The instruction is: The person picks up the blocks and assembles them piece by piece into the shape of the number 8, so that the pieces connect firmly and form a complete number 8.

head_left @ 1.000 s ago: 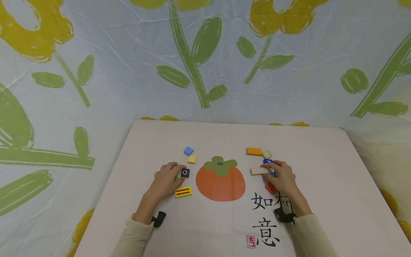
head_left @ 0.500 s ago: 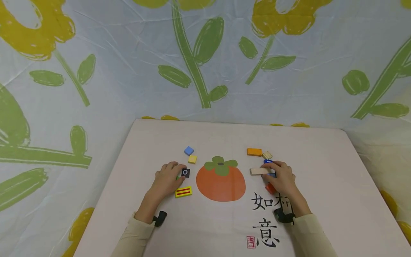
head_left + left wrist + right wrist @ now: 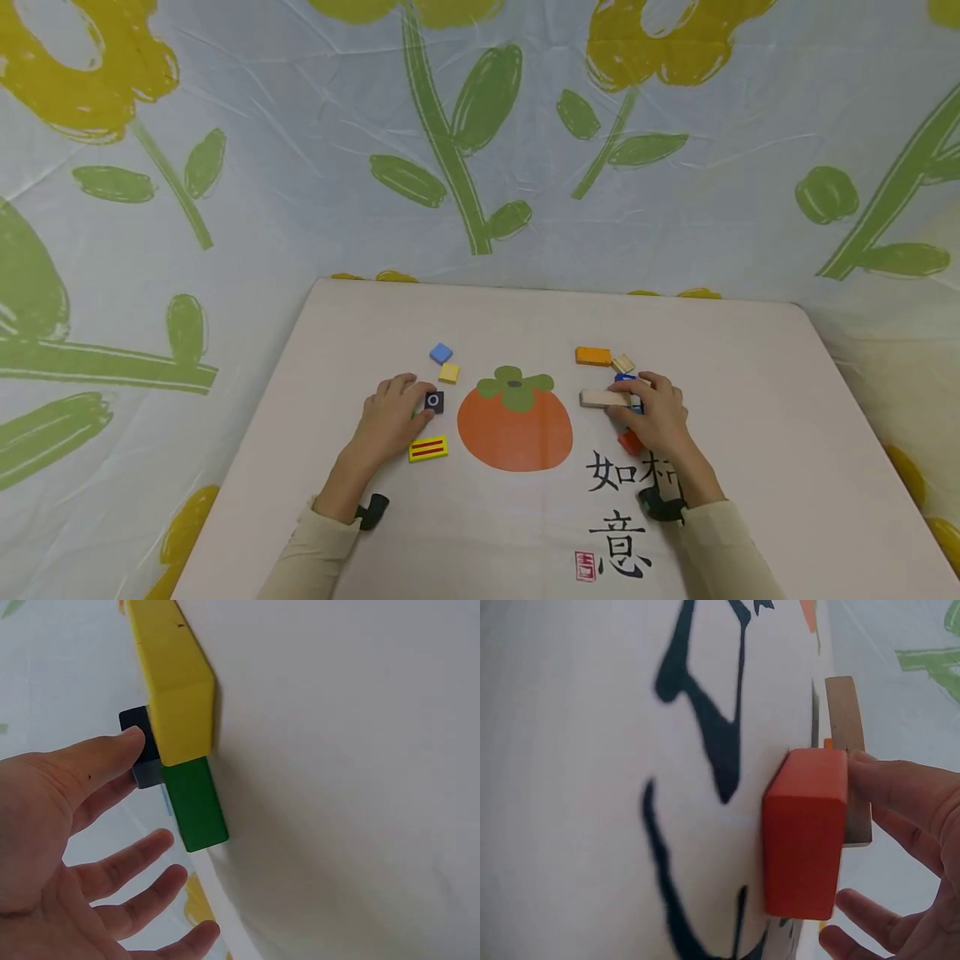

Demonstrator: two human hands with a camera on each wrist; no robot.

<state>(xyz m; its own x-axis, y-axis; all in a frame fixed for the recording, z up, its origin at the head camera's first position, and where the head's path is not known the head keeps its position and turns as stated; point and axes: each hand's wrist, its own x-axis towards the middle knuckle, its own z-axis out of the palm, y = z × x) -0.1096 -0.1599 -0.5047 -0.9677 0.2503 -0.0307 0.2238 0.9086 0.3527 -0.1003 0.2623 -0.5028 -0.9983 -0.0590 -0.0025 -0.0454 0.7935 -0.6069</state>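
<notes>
Head view: the right hand had nudged its pinched wooden bar slightly left, the left hand pinching an O-marked black block, occupying both.

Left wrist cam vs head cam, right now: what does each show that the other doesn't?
Left wrist only: the palm side of the left hand and a broad side of the green block.

Head only: the right hand pinching a pale wooden block, the printed persimmon, the white ring on the black block, and the striped yellow block's red stripes.

Both: the left hand pinching the black block, with the green and yellow blocks nearby.
</notes>
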